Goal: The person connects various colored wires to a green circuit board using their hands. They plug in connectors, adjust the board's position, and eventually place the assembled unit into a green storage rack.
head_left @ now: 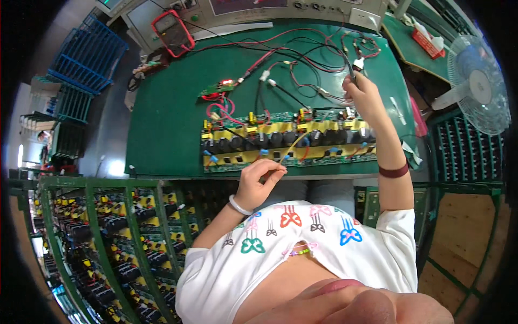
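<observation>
A long green circuit board assembly lies across the green table, with yellow parts and rows of black cylindrical components. At its near edge my left hand is closed, thumb and forefinger pinching the end of a yellow wire that rises from the board. Past the board's far right corner, my right hand is closed around a black cable; the fingers partly hide the gripped part. Beside that hand is a white connector. Red and black leads with white plugs run along the far side of the board.
A small green board with a lit red display lies at the back left, near a red-framed multimeter. Bench instruments line the far edge. A fan stands at right; a rack of boards is at lower left.
</observation>
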The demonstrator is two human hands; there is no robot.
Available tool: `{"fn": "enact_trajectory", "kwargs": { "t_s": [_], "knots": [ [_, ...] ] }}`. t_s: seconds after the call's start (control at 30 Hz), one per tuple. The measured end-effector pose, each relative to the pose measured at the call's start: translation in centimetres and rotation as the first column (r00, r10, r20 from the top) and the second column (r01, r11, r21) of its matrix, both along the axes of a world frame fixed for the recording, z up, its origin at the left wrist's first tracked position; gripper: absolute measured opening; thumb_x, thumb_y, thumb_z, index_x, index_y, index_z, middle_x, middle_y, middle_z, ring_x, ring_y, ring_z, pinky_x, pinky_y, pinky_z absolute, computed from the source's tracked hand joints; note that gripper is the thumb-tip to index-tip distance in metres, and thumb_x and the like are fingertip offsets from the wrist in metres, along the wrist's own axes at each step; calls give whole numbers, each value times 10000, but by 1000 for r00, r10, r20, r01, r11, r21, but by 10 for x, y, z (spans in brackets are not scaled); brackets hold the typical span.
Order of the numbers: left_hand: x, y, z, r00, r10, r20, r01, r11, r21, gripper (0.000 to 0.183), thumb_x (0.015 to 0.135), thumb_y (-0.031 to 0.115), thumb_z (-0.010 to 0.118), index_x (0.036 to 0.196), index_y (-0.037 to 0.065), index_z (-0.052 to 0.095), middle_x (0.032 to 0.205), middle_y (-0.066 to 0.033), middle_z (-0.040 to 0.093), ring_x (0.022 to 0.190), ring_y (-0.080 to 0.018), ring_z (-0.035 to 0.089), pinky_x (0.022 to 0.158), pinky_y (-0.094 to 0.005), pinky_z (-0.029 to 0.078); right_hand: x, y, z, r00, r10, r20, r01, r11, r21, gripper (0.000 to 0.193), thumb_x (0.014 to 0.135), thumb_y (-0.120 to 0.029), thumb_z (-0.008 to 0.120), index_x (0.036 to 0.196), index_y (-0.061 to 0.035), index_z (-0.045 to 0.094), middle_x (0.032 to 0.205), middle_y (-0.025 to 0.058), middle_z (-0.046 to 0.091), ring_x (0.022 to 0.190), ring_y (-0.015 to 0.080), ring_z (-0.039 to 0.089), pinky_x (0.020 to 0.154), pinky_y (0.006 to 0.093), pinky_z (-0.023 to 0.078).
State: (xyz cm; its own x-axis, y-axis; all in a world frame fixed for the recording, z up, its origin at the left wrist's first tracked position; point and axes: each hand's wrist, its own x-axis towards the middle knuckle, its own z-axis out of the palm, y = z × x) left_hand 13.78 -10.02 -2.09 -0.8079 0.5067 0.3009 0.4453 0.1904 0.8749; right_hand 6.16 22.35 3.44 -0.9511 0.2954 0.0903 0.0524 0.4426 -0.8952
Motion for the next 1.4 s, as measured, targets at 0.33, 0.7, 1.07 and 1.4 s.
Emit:
{"fn": "enact_trajectory", "kwargs": {
  "t_s": [0.33,0.7,1.07,1.4],
  "knots": [
    [-4,159,24,598,-611,519,411,789,456,226,1009,185,593,1147,13,638,806,-11,643,599,-31,495,510,-206,392,-75,108,-53,958,-224,179,3,631,776,625,890,-456,669,1346,-76,474,1076,223,701,1004,432,669,813,523,536],
    [-10,190,5,597,-559,576,285,818,499,217,1011,190,581,1106,-1,624,804,-48,644,584,-59,523,524,-213,416,-105,139,-81,973,-174,149,-21,578,816,488,904,-361,687,1283,-106,515,1075,232,698,1021,430,666,817,509,528],
    [-26,71,41,737,-635,230,645,763,40,235,926,172,663,1075,-8,684,875,-92,710,744,-157,653,675,-315,523,-44,42,-12,940,284,189,-339,847,410,577,933,-196,661,1444,-137,402,927,220,679,888,361,674,831,436,508],
    [-54,-32,48,976,-72,-204,12,960,-279,239,846,70,690,1077,8,686,1017,-133,681,973,-314,637,903,-399,498,-11,-62,-5,859,472,200,-499,681,536,384,923,-128,616,1285,-87,493,1044,263,621,998,465,609,849,512,497]
  ]
}}
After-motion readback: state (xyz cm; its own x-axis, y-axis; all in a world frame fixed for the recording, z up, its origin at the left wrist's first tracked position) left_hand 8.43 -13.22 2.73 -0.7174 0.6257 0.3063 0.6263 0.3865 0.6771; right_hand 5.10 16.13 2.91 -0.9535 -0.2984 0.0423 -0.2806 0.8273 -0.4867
